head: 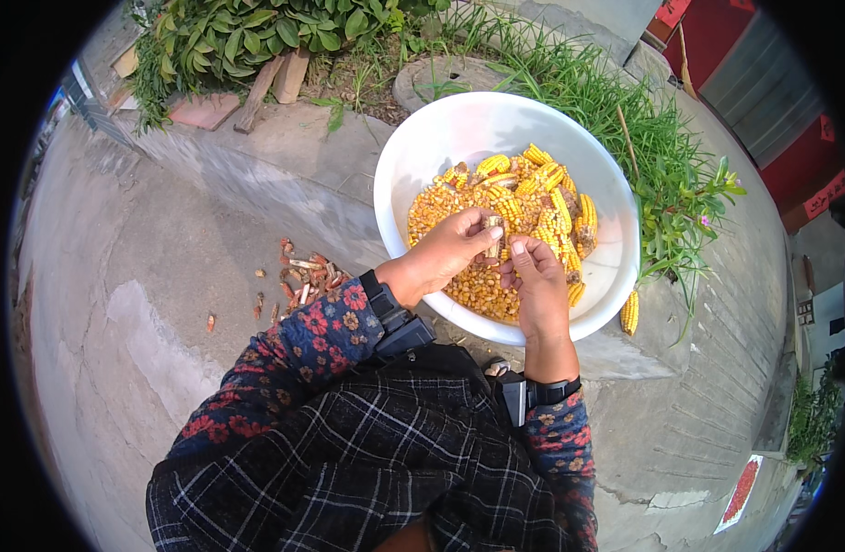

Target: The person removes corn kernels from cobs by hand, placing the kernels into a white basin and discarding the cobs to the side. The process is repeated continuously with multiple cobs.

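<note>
My left hand (450,250) grips a mostly stripped corn cob (492,238) over a large white basin (410,152). Close on its right is my right hand (535,274), thumb and fingertips curled together near the cob; whether kernels are pinched between them is hidden. Loose yellow kernels (481,293) cover the basin's left and lower floor. Several ears of yellow corn (559,210) are heaped along its right side, some partly bare.
Discarded cobs (312,276) lie on the concrete ground (153,255) at left. A single ear (629,314) rests outside the basin on the concrete ledge (312,155). Grass (660,165) and a leafy bush (257,34) grow behind, near a round cover (436,76) and wooden pieces (291,74).
</note>
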`<state>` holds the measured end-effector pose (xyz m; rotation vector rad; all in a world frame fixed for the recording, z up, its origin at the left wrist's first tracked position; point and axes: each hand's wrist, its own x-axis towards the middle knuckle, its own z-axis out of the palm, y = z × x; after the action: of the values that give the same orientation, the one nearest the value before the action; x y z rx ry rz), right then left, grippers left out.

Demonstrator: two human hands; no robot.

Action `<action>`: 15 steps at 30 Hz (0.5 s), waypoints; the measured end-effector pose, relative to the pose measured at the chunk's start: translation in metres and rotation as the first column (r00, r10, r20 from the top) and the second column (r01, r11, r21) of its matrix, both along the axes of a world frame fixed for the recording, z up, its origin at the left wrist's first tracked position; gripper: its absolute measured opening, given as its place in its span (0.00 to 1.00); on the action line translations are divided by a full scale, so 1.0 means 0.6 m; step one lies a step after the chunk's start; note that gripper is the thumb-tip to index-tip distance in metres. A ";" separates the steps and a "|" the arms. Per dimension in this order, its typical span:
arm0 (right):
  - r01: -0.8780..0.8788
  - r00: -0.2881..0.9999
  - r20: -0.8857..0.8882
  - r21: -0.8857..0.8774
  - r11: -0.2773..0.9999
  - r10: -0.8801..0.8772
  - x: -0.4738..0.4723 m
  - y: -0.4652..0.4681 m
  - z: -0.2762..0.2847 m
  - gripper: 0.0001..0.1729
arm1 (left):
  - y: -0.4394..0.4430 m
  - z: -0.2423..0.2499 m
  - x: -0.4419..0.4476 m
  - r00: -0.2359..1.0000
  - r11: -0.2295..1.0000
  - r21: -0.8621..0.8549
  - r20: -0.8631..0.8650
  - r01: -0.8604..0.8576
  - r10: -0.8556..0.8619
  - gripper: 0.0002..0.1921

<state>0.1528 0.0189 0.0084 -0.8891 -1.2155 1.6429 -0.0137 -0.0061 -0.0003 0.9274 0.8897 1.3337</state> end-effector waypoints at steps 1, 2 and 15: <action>0.003 0.999 0.053 0.039 0.999 -0.005 -0.001 -0.002 0.001 0.08 | 0.001 0.000 0.000 1.000 1.000 -0.002 -0.002 -0.028 0.028 0.09; -0.022 0.996 0.083 0.099 0.995 0.014 -0.002 -0.003 0.001 0.08 | 0.001 -0.001 0.001 1.000 1.000 0.004 -0.009 -0.018 0.018 0.09; -0.042 0.997 -0.067 -0.012 0.999 0.041 0.012 0.007 -0.016 0.05 | -0.001 -0.006 -0.001 0.997 0.997 0.035 -0.034 0.072 -0.070 0.10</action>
<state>0.1598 0.0232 -0.0011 -0.8156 -1.1856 1.7018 -0.0144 -0.0067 -0.0038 1.0030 0.8523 1.2808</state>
